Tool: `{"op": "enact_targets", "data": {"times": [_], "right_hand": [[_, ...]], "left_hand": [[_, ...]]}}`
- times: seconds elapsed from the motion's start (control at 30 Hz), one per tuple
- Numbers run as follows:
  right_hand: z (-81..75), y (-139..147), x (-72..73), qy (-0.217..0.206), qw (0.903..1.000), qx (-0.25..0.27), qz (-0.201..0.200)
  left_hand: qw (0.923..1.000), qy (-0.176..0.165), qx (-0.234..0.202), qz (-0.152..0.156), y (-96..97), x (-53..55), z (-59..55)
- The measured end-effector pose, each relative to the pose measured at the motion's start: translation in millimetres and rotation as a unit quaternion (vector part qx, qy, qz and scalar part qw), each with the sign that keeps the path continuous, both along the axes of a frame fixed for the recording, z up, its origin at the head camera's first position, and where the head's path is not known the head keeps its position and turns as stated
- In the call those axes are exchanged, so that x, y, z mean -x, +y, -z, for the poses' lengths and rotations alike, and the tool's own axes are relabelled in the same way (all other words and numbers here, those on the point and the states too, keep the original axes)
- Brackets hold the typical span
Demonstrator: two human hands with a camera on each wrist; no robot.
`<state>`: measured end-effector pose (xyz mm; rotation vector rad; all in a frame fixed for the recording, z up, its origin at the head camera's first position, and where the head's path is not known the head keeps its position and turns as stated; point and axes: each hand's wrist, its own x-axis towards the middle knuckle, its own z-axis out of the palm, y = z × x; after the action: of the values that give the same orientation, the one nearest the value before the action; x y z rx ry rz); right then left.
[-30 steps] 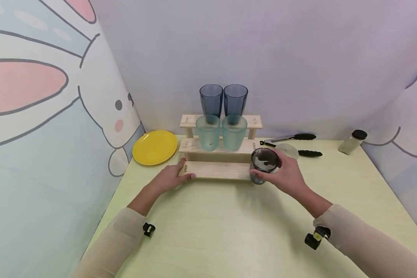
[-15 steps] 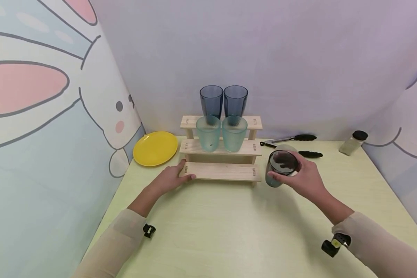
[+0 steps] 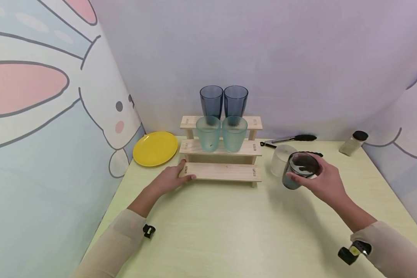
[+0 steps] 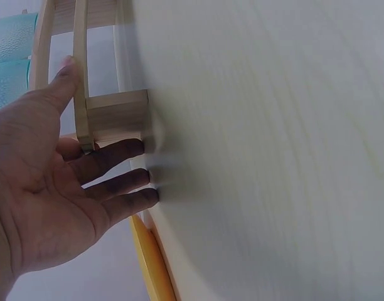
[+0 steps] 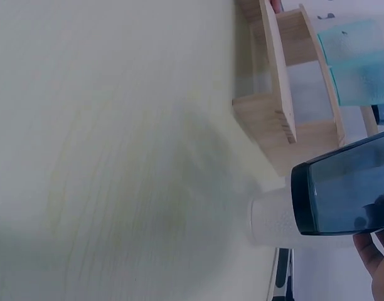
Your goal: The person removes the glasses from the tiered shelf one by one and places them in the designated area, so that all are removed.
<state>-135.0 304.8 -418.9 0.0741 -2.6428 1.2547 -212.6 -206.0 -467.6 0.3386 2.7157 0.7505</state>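
Note:
My right hand [image 3: 328,181] grips a dark grey glass [image 3: 292,179] by its upper part, holding it up off the table to the right of a three-step wooden shelf rack [image 3: 222,171]. A clear frosted cup [image 3: 278,162] stands just behind and left of that glass. In the right wrist view the grey glass [image 5: 349,188] covers part of the cup [image 5: 273,218]. At the rack's left end, my left hand [image 3: 168,178] holds the lowest board between thumb and fingers. Two teal frosted cups [image 3: 208,135] stand on the middle board, and two blue-grey glasses [image 3: 211,101] on the top one.
A yellow plate [image 3: 155,149] lies left of the rack, by the bunny-patterned side wall. Behind the right hand are black-handled tongs [image 3: 305,138] and another black handle [image 3: 317,153], partly hidden. A black-capped shaker jar [image 3: 353,143] is at the back right.
My right hand has carried the dark grey glass rightward, away from the lowest board's right end, uncovering the clear cup. The left hand keeps its place on the rack.

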Motion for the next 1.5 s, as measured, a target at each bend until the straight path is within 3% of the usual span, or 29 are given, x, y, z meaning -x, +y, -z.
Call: {"op": "enact_targets", "data": {"times": [0.27,0.53,0.8,1.1,1.5], "right_hand": [[5.5,28.6,-2.4,-0.005,0.9994,-0.015,0.03],[14.6,52.1,11.7,-0.027,0.9976,-0.039,0.05],[24.3,69.1,33.3,-0.037,0.9985,-0.018,0.037],[34.0,81.2,56.9,-0.08,0.9968,0.003,0.006],[42.7,80.6,73.6,-0.113,0.9933,-0.008,-0.02]], "left_hand": [[1.0,-0.003,-0.004,-0.001,0.2,-1.7,-1.4],[1.0,-0.001,-0.008,0.0,-0.9,-1.1,2.1],[1.0,-0.001,-0.002,-0.001,-0.6,-0.9,2.4],[1.0,0.003,0.002,0.001,-0.3,0.6,2.3],[1.0,-0.001,0.007,-0.002,0.8,0.8,1.6]]}}
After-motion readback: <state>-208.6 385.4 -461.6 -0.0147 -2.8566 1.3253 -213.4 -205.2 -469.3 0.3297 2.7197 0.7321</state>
